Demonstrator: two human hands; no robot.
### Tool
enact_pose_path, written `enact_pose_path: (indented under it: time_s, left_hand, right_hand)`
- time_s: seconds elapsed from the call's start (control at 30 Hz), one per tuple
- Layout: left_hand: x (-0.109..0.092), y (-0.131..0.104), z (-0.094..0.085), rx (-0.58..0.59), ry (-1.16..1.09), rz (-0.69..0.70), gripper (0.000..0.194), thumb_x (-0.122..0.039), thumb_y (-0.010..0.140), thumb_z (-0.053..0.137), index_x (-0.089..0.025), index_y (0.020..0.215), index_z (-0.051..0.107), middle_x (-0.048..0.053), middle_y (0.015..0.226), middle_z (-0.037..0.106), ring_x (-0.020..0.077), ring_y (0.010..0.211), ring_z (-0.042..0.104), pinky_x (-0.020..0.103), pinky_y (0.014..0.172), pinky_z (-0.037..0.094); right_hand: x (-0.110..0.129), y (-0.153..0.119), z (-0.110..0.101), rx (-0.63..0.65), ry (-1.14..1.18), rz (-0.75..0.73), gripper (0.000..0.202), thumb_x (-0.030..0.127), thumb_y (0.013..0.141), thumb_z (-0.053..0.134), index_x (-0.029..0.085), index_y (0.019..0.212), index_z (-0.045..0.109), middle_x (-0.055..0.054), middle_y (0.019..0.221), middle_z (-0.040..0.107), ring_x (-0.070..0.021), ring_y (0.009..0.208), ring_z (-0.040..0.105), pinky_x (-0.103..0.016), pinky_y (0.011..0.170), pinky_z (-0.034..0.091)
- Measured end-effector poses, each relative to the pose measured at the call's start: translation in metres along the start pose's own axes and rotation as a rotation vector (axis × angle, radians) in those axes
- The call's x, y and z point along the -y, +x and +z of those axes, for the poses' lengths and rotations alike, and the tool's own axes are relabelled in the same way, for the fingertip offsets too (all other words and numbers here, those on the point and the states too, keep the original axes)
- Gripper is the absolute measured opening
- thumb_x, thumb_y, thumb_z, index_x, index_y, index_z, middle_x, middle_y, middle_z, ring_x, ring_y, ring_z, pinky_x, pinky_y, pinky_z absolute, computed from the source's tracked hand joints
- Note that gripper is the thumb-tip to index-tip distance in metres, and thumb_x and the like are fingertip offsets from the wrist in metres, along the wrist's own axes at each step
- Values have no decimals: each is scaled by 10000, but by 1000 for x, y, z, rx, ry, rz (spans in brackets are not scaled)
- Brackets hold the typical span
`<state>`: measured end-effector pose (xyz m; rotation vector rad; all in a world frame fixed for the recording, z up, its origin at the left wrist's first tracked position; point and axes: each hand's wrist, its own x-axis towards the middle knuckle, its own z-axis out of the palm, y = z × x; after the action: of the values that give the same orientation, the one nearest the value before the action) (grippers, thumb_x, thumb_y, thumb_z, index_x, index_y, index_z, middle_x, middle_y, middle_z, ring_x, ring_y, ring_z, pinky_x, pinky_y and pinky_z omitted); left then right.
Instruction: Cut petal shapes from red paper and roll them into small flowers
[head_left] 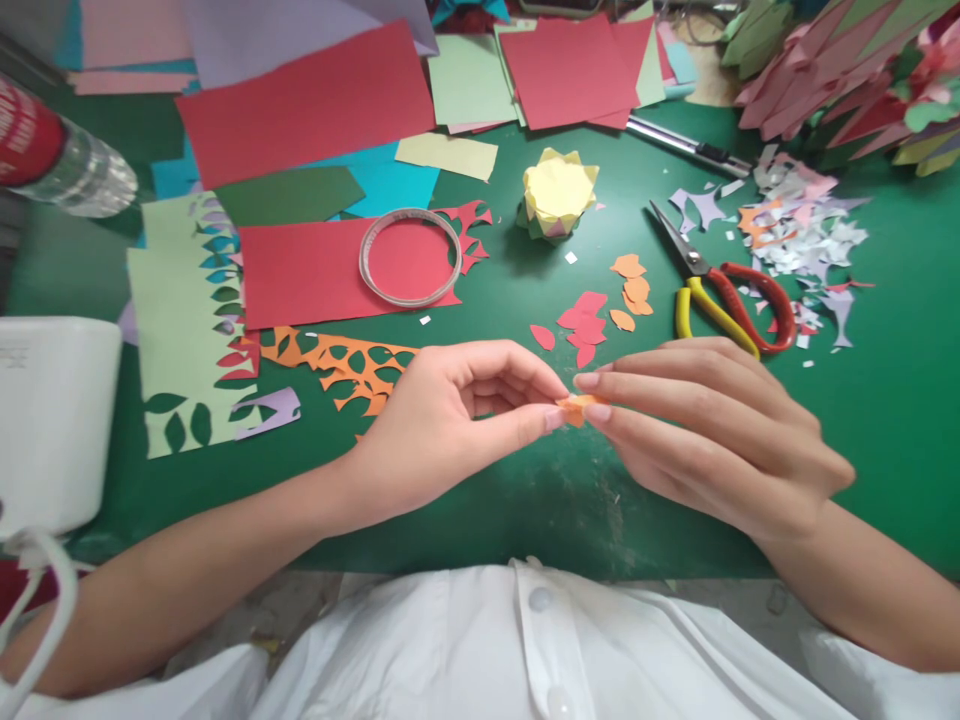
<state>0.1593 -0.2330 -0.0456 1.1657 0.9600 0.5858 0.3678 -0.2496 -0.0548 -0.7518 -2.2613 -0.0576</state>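
Both hands meet over the green table (525, 530), pinching a small orange paper piece (576, 408) between them. My left hand (457, 420) grips its left end between thumb and fingertips. At its right end, the fingertips of my right hand (705, 430) are closed on it. Just beyond the hands lie pink-red petal cutouts (585, 322) and orange petal cutouts (636, 290). A yellow paper flower (557, 195) stands farther back. Scissors with red and yellow handles (724, 290) lie partly open beyond my right hand.
A tape roll (410, 258) rests on red paper (307, 270). Cut green paper (172, 340) and orange scrap (352, 370) lie left. Paper scraps (810, 225) are piled at the right, near a cutter knife (690, 145). A bottle (82, 170) and white device (56, 420) flank the left edge.
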Motion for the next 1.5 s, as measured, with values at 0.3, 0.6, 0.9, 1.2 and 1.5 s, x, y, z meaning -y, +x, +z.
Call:
enact_pose_path:
  time_s: [0.3,0.6,0.9,1.2,1.5]
  left_hand:
    - [0,-1,1,-24,46,34,34,-216,802,708,-201,825,687,-22,816,725,123,755,697,214,723,593]
    - [0,-2,1,-23,32,33,33,-221,802,714,-213,823,689,-30,821,726,119,767,700,209,735,594]
    - [1,-1,1,0,-5,25,66,-230,789,726,-209,836,684,-16,838,736,141,790,709,242,753,602]
    - [0,-2,2,-18,13,21,39,-238,808,711,-208,808,687,-24,813,729,119,752,698,209,709,588]
    - [1,-1,2,-9,20,26,24,-222,803,711,-214,798,689,-39,794,720,101,730,687,184,682,574]
  right_hand:
    - [-1,0,5,-34,8,-38,76,89,802,689,162,809,673,-82,792,765,-218,707,718,-332,539,558]
    - [-2,-1,6,-35,-3,-39,74,105,822,665,176,804,658,-64,767,757,-209,701,714,-321,536,568]
    - [-2,-2,6,-5,16,-13,93,102,818,654,195,818,650,-55,792,754,-197,742,704,-313,566,584]
    - [-1,-3,8,-13,6,-11,97,92,795,673,183,812,642,-60,770,743,-203,710,678,-321,554,570]
    - [4,0,12,-37,60,89,141,72,789,704,196,829,650,-36,730,729,-173,644,643,-298,526,558]
